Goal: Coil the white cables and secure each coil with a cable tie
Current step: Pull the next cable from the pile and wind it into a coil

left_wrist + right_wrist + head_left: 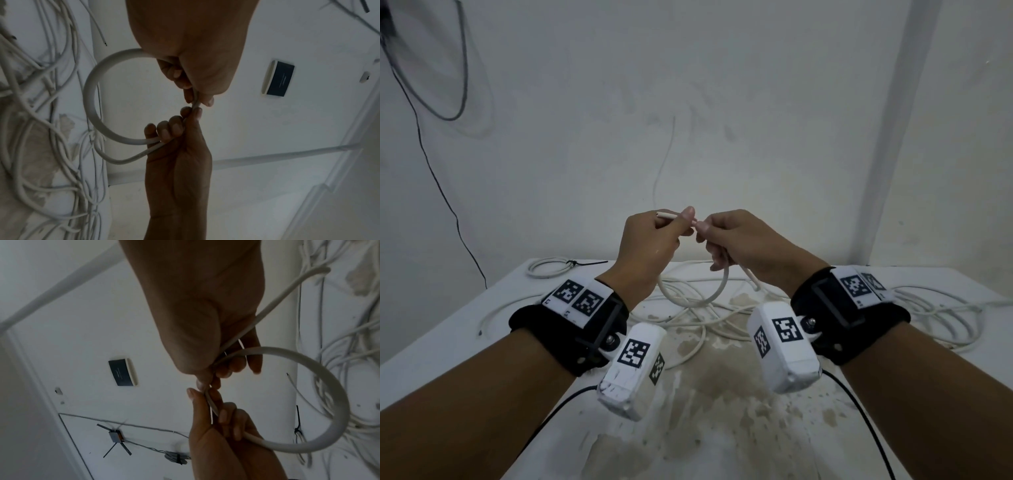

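Here, above the stained white table (722, 411), the left hand (650, 243) pinches the smooth white cable (717, 294) near its cut end; the right hand (743, 240), fingers curled, grips its round loop. Loose cables (935, 318) tangle beneath.

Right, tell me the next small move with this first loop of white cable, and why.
Probably draw up more slack with the right hand and lay a second turn beside the single loop of white round cable that the left hand pinches near its cut end; the rest lies tangled on the white table.
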Demonstrator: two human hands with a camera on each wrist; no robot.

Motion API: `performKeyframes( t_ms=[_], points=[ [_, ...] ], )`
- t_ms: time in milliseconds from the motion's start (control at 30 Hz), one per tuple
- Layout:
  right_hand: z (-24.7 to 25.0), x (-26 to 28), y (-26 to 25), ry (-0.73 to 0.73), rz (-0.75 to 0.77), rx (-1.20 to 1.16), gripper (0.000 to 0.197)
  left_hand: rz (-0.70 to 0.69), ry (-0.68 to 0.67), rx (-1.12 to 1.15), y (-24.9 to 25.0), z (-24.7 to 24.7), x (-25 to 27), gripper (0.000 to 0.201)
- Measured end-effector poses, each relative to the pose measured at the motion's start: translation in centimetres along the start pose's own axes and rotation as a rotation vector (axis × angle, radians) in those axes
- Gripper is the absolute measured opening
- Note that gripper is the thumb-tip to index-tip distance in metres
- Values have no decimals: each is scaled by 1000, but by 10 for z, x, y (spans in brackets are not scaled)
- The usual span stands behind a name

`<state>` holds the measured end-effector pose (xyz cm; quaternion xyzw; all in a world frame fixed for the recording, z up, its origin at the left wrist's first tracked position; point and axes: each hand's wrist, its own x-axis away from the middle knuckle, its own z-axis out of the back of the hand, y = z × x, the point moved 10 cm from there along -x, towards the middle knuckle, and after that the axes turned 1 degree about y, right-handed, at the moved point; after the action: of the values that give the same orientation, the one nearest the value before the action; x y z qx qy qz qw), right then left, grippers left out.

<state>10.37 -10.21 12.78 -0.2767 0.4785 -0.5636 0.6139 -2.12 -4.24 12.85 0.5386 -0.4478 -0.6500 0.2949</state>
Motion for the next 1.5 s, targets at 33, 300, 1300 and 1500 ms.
performKeyframes(
  t_ms=[33, 300, 1300, 1500],
  points=[
    [0, 1, 2, -9, -12, -31, 33, 19, -11, 2, -2, -1, -1, 23],
    [0, 4, 7, -71, -98, -174, 31, 103, -64, 48, -2, -12, -1, 26],
    [21, 8, 7, 93, -120, -394, 32, 16, 65, -237, 17, -1, 8, 39],
    [64, 7, 11, 433, -62, -855, 38, 512, -455, -247, -36, -49, 70, 54]
  ],
)
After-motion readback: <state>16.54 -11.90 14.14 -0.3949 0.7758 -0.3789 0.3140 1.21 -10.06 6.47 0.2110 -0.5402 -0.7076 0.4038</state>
